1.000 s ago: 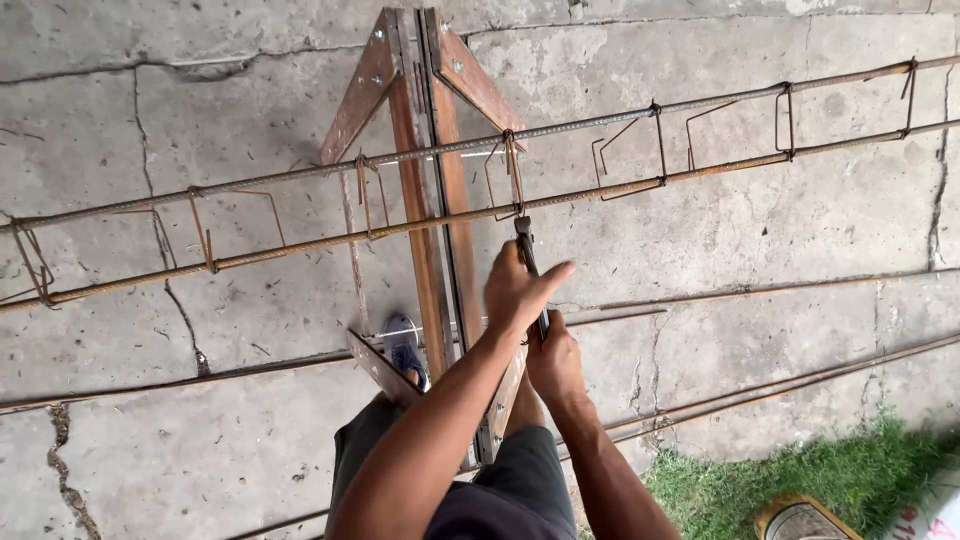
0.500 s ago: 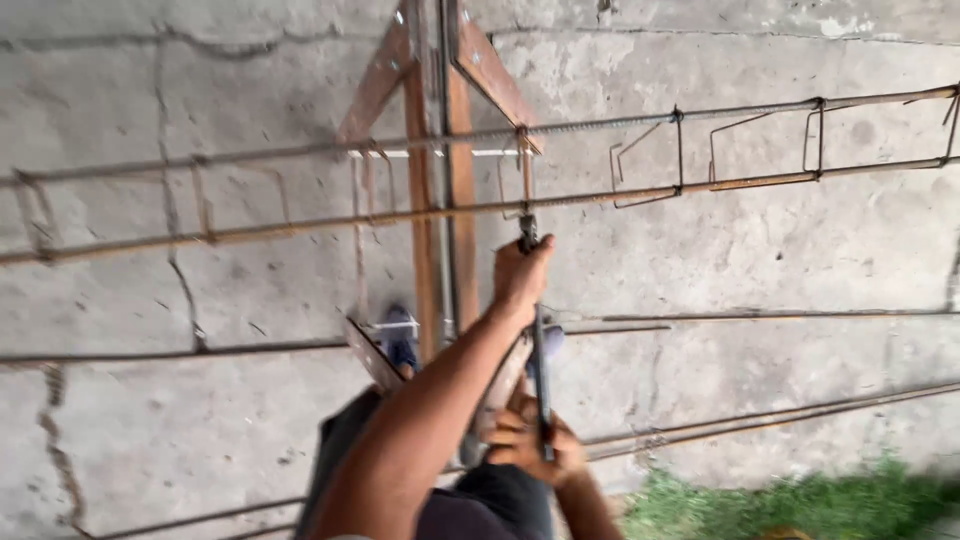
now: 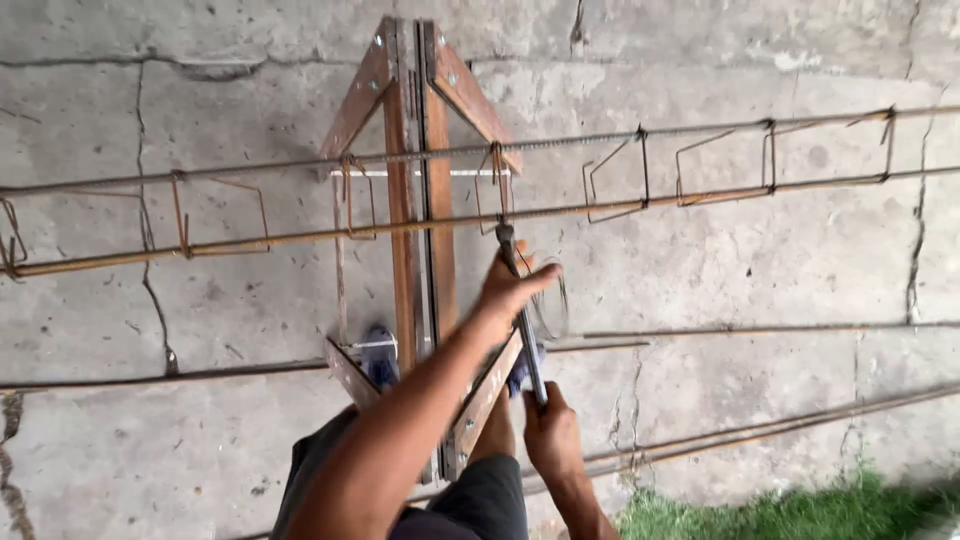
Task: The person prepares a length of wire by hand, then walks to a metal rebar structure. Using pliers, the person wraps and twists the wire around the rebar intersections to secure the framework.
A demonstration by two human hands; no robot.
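A cracked concrete floor [image 3: 780,270] carries everything, with a patch of grass [image 3: 800,510] at its lower right edge. A rusty steel trestle [image 3: 410,180] stands on the floor and bears a long rebar cage [image 3: 700,195] of two bars tied with stirrups, running left to right across it. Loose rebar rods [image 3: 760,430] lie directly on the floor, nearer the person.

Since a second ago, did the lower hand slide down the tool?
Yes. The right hand slid down the tool, away from the left hand and rebar.
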